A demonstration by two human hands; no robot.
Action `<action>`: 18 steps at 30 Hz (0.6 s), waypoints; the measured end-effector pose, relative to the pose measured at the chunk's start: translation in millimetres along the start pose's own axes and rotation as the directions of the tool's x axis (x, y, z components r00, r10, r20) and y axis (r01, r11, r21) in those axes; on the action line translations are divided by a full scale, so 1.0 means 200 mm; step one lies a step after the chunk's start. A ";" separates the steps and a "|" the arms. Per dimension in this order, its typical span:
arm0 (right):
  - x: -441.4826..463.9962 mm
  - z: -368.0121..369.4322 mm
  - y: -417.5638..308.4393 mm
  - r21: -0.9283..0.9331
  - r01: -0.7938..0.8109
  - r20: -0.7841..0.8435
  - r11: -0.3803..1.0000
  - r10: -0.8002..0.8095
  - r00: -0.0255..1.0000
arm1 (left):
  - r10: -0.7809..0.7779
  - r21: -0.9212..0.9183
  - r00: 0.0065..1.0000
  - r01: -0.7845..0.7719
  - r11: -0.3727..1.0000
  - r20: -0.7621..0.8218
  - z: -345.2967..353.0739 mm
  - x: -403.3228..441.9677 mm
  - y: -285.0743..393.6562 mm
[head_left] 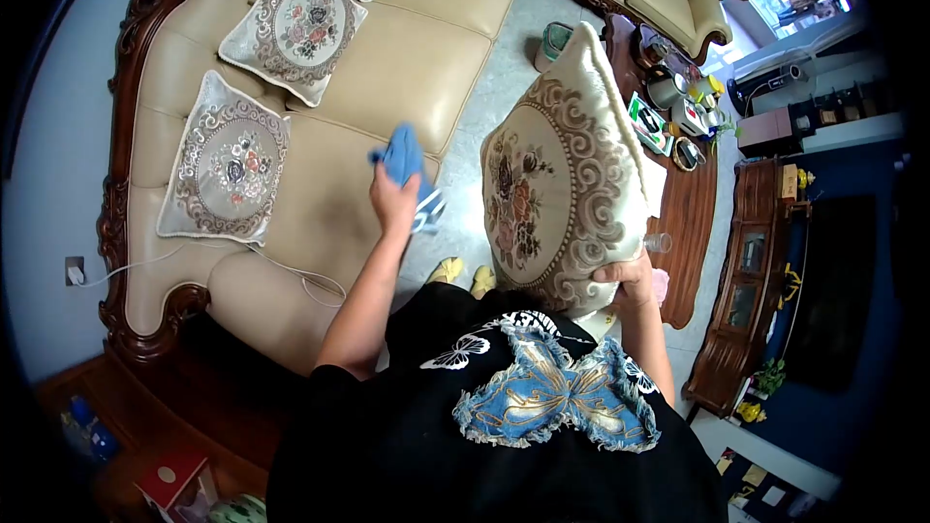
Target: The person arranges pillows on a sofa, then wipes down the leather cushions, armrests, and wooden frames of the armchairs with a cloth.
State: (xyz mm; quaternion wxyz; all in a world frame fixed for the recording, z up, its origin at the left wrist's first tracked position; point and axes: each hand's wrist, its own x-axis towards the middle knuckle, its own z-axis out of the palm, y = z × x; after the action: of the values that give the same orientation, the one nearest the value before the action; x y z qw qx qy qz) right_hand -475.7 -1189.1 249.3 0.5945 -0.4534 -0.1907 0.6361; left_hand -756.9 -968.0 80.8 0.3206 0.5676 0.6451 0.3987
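My left hand point(395, 201) is closed round a blue cloth point(405, 157) with white stripes at its lower end, held above the front of the cream leather sofa point(407, 58). The cloth is slightly blurred. My right hand point(628, 281) grips the lower right edge of a floral cushion point(552, 184) with scrolled brown edging, its thumb on the front. The cushion stands upright on its side in front of me, its patterned face turned left. Fingers behind it are hidden.
More cushions point(231, 160) lean along the sofa back. A white cable point(310, 281) runs over the sofa arm to a wall socket point(75, 271). On my right stands a wooden coffee table point(693, 242) with a glass point(659, 243), several items and a kettle point(665, 89). A bin point(553, 43) stands beyond.
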 end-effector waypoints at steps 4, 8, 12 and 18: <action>-0.07 -0.08 -0.06 -0.187 0.201 0.041 0.962 -0.197 0.980 | 0.566 -0.298 0.812 -0.580 0.758 -0.143 0.08 -0.09 0.89; -0.19 -0.07 -0.19 -0.102 0.359 0.024 0.928 -0.358 0.933 | 0.923 0.074 0.386 -0.920 0.384 0.005 0.37 -0.01 0.76; -0.36 -0.24 -0.13 -0.131 0.468 0.007 0.874 -0.471 0.882 | 0.176 0.198 0.378 -0.762 0.616 0.909 0.50 0.04 -0.21; -0.47 -0.39 -0.11 -0.141 0.412 -0.138 0.900 -0.429 0.893 | 0.249 -0.068 0.912 -0.240 0.968 0.325 0.23 -0.31 0.24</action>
State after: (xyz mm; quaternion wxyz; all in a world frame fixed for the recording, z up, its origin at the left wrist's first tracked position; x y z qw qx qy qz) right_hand -411.7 -1295.2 260.5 0.7065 -0.4839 -0.2685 0.4412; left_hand -685.1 -1020.5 98.1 0.3795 0.6984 0.5006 0.3430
